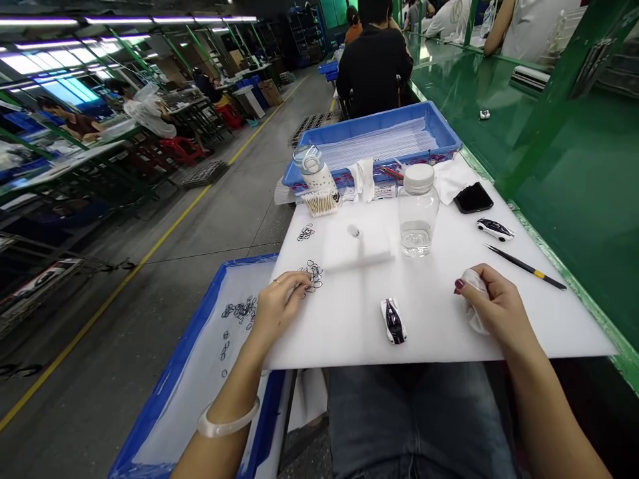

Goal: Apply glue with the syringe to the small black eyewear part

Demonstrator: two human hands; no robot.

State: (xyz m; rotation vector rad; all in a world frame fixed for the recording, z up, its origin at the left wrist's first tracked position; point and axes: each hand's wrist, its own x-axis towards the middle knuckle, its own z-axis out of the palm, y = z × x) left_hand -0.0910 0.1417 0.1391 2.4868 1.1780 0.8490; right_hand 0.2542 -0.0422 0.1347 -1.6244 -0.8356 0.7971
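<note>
My left hand (pixel 280 303) rests at the left edge of the white board (pixel 339 332), thumb and fingertips pinched together against a pile of thin black rings (pixel 314 273). Whether a ring is between those fingertips is hidden. A crumpled white cloth (pixel 476 286) is gripped in my right hand (pixel 496 306), over the right part of the board. Between the hands, nearer the front edge, lies a small white and black toy car (pixel 393 321). Another toy car (pixel 494 229) sits at the right, beyond black tweezers (pixel 526 266) with a yellow band.
A lidded clear jar (pixel 418 213) holds some liquid. Behind it are cotton swabs (pixel 320 203), a cup (pixel 317 174), a black phone (pixel 473 197) and a blue bin (pixel 369 126). More rings lie in a blue-rimmed tray (pixel 200 379) below left. A co-worker (pixel 374 66) sits ahead.
</note>
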